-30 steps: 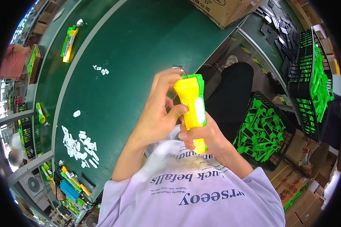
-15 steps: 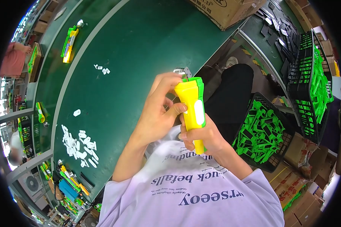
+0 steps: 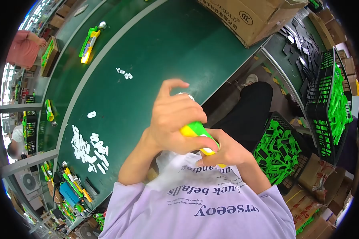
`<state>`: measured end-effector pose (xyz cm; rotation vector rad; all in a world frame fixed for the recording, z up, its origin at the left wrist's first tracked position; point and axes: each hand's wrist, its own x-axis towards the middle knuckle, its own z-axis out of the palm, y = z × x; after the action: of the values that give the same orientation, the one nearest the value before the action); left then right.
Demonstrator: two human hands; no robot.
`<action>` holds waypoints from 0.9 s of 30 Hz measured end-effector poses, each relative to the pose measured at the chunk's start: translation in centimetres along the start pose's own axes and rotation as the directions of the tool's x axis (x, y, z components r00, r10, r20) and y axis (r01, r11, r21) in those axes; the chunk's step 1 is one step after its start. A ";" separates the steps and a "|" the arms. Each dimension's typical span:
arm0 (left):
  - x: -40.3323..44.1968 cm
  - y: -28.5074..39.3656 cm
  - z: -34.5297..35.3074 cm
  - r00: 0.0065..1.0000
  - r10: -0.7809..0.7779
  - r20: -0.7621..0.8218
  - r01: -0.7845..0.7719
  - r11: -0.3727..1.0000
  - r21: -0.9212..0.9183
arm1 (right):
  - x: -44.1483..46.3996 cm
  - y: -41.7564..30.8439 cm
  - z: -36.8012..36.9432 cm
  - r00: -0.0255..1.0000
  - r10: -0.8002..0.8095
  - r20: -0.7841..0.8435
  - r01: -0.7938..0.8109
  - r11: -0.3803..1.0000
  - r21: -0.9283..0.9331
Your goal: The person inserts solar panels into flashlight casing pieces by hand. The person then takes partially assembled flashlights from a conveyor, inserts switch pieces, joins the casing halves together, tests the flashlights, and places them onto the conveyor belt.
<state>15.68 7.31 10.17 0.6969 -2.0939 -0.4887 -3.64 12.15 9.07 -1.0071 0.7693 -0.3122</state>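
Note:
A yellow and green flashlight [image 3: 194, 128] is held over my lap, partly hidden by my fingers. My left hand [image 3: 175, 121] is closed over its head and upper body, with the index finger raised and the thumb along its side. Around the lower handle, my right hand [image 3: 229, 147] is closed. A small pale, shiny piece shows just beyond the left knuckles; I cannot tell whether it is joined to the flashlight.
Small white parts [image 3: 83, 147] lie on the green table [image 3: 147, 51]. A cardboard box [image 3: 247, 20] stands at the back. Black crates [image 3: 325, 103] of green parts are at right. Another flashlight [image 3: 91, 46] lies at far left. A person [image 3: 24, 49] is beyond.
The left hand has moved from the flashlight's side to wrap over its head. The flashlight has tilted and is now mostly covered. The view has shifted slightly.

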 end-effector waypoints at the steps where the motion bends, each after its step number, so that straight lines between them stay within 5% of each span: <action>1: 0.0 0.2 -0.1 1.000 0.006 -0.014 -0.006 1.000 0.029 | 0.0 -0.1 0.1 1.000 -0.022 -0.022 0.021 0.999 -0.034; 5: -0.3 -0.8 -0.5 1.000 0.015 0.003 -0.015 0.995 -0.102 | 0.7 1.5 0.0 0.959 -0.260 -0.113 0.243 0.959 -0.142; 6: -0.2 -0.5 -1.5 0.994 -0.097 0.042 0.101 0.988 -0.118 | 0.5 0.7 -0.2 0.936 -0.269 -0.229 0.110 0.839 -0.533; 7: -0.6 -0.6 -2.2 0.995 -0.093 0.028 0.095 0.990 -0.106 | 0.6 0.1 -0.6 0.888 -0.327 -0.323 -0.082 0.579 -0.811; 8: -1.3 -0.9 -2.8 0.984 -0.156 0.085 0.164 0.983 -0.087 | 1.0 0.0 -1.1 0.851 -0.421 -0.314 -0.073 0.497 -0.865; 11: -2.5 -0.4 -4.3 0.950 -0.229 0.214 0.212 0.972 0.098 | 1.7 -1.2 -2.4 0.763 -0.642 -0.070 -0.055 0.043 -0.998; 12: -3.0 -0.1 -4.3 0.910 -0.312 0.274 0.268 0.945 0.187 | 2.1 -2.0 -2.5 0.762 -0.644 -0.060 -0.049 0.035 -0.998; 14: -2.7 0.9 -4.7 0.835 -0.435 0.337 0.327 0.885 0.330 | 2.9 -3.5 -2.8 0.764 -0.621 0.176 -0.030 -0.307 -0.951; 17: -3.1 0.6 -3.7 0.925 -0.329 0.192 0.230 0.884 0.407 | 4.5 -5.9 -1.8 0.760 -0.555 0.339 0.016 -0.505 -0.863; 18: -3.4 0.6 -3.8 0.882 -0.425 0.204 0.330 0.866 0.377 | 4.8 -6.8 -1.3 0.861 -0.447 0.245 0.005 -0.473 -0.881; 19: -3.7 0.6 -4.1 0.873 -0.449 0.191 0.368 0.863 0.346 | 5.3 -8.0 -0.8 0.843 -0.454 0.289 0.033 -0.492 -0.870; 21: -4.7 0.7 -5.0 0.847 -0.525 0.084 0.488 0.830 0.269 | 5.9 -10.0 -0.1 0.628 -0.651 0.427 0.036 -0.524 -0.851; 23: -5.7 0.1 -7.2 0.633 -0.768 -0.102 0.772 0.636 0.007 | 5.5 -11.8 -0.1 0.581 -0.768 0.269 0.108 -0.255 -0.961; 24: -6.0 -0.7 -9.1 0.593 -0.756 -0.277 0.789 0.614 0.015 | 5.9 -11.3 -0.9 0.509 -0.835 0.208 0.108 -0.178 -0.978; 25: -7.1 -2.3 -11.0 0.419 -0.831 -0.366 0.842 0.506 -0.184 | 6.6 -10.1 -1.9 0.436 -0.889 0.140 0.117 -0.098 -0.988; 27: -9.7 -6.4 -16.5 0.276 -0.797 -0.537 0.913 0.393 -0.113 | 8.3 -6.6 -3.6 0.440 -0.897 0.051 0.166 0.026 -0.986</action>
<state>35.82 7.07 9.93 1.9311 -1.0528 -0.5498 0.32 1.70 9.96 -2.5484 1.1251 -1.1339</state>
